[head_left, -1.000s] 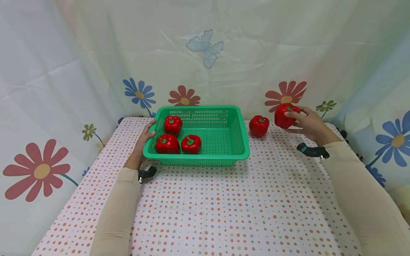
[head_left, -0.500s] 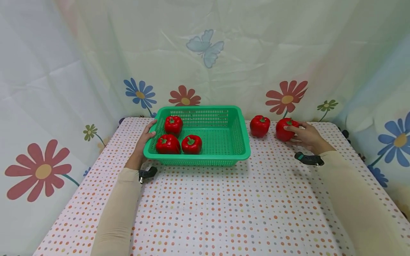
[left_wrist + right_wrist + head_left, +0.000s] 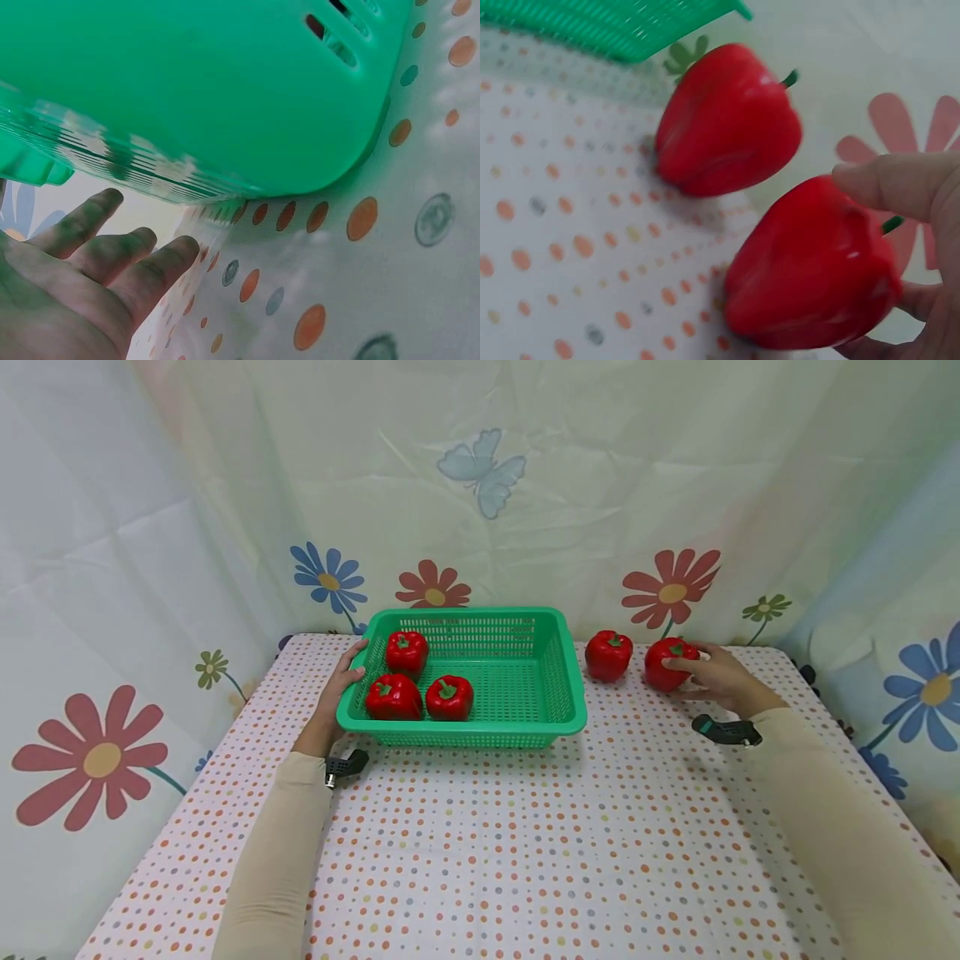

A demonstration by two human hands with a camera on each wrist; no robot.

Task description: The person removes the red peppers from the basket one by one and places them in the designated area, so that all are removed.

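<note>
My right hand (image 3: 723, 681) holds a red bell pepper (image 3: 663, 670) low at the table's back right, thumb across its near side and fingers behind it. In the right wrist view this bell pepper (image 3: 810, 270) tilts beside a second bell pepper (image 3: 727, 124), its green stem towards my palm. That second bell pepper (image 3: 608, 657) stands between it and the green basket (image 3: 459, 727). My left hand (image 3: 335, 693) grips the basket's left rim, thumb over it. In the left wrist view, several fingers (image 3: 150, 274) extend below the basket's wall (image 3: 225, 90).
Three more red bell peppers, such as the rear one (image 3: 407, 653), sit in the basket's left half. A dotted cloth (image 3: 487, 843) covers the table. A flower-printed curtain (image 3: 600, 485) hangs close behind its back edge.
My right hand has lowered the bell pepper to the table beside the other one and still holds it. The left hand and the basket stay in place.
</note>
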